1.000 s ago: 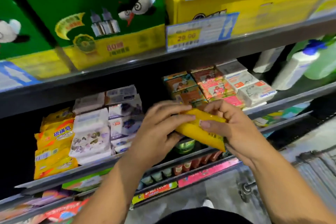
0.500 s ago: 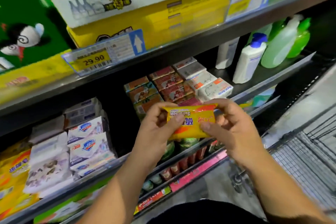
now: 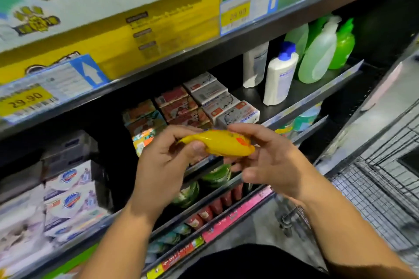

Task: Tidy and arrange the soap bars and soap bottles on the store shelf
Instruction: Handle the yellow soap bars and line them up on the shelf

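Yellow soap pack (image 3: 217, 144) is in the air btw both hands, out in front of the shelf (image 3: 322, 94), not resting on it. L hand (image 3: 163, 165) pinches the pack's left end, thumb on the near face and fingers (image 3: 181, 132) curled over the top edge. R hand (image 3: 276, 163) has the other end, w/ index finger laid over the top & lower fingers curled loosely beneath. That grip looks lighter, but blur hides the exact contact. Neither hand is spread open; both are closed round the pack.

Key relation: the pack's long axis runs hand to hand, approx parallel w/ the shelf front, R end dipping a bit lower. It shows edge-on, narrow side up.

Just past the fingertips & a little higher are the boxed soap bars (image 3: 179, 106) in rows, the pale ones closest to the R fingers. Further out beyond R hand stand a white bottle (image 3: 280, 79) w/ blue cap & green bottles (image 3: 317, 56). Out beyond L hand & lower are the blue-and-white soap bars (image 3: 70, 195).

Judgement: pack is prob. being checked/oriented before placing. No matching yellow stack is clearly in view, so can't tell which slot. If it goes to the L side, L hand is nearer & has the firmer hold, so R hand would release. Laying it flat needs a roll about the long axis. Risk: glossy wrapper slipping from a one-end pinch.
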Action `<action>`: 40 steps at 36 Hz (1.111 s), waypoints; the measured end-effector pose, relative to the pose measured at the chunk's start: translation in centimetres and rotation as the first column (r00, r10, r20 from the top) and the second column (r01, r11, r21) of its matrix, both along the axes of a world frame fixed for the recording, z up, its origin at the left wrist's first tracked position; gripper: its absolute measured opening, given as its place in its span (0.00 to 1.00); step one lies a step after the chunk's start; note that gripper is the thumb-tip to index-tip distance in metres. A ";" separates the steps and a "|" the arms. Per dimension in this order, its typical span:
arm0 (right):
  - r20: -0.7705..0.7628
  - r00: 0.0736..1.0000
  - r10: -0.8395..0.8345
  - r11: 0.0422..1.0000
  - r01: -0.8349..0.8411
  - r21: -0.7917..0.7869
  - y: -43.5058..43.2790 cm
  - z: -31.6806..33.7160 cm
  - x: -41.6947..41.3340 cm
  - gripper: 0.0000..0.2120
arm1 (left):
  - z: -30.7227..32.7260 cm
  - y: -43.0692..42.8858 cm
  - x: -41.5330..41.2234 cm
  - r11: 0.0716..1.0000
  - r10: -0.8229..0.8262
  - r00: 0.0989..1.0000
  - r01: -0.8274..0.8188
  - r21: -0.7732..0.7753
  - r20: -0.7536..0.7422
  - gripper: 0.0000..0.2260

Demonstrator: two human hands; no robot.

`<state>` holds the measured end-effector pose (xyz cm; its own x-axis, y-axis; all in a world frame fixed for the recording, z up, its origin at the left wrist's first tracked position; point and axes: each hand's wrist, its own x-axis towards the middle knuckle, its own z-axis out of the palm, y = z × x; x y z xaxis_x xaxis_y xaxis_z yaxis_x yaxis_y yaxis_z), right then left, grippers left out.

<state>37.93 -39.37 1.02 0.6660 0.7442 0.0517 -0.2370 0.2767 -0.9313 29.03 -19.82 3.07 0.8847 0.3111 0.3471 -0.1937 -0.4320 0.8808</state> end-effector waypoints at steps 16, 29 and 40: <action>0.265 0.953 -0.145 0.969 0.191 -0.156 2.4 0.6 2.7 0.23 | -1.5 -1.0 1.2 0.906 0.045 0.998 -0.057 -0.419 -0.040 0.24; -0.162 0.987 -0.019 0.992 -0.001 -0.124 5.4 -0.2 3.3 0.12 | -2.6 2.6 -1.4 0.972 0.032 0.998 -0.017 0.236 -0.057 0.23; -0.019 0.917 0.399 0.894 -0.394 -0.213 7.5 -0.3 2.5 0.31 | -2.4 4.6 -4.0 0.944 0.244 0.953 -0.276 -0.182 -0.180 0.14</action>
<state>40.40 -31.91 0.70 0.3136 0.9418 -0.1207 -0.2632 -0.0359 -0.9641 25.01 -15.26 0.72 0.8007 0.5870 0.1195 0.0456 -0.2586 0.9649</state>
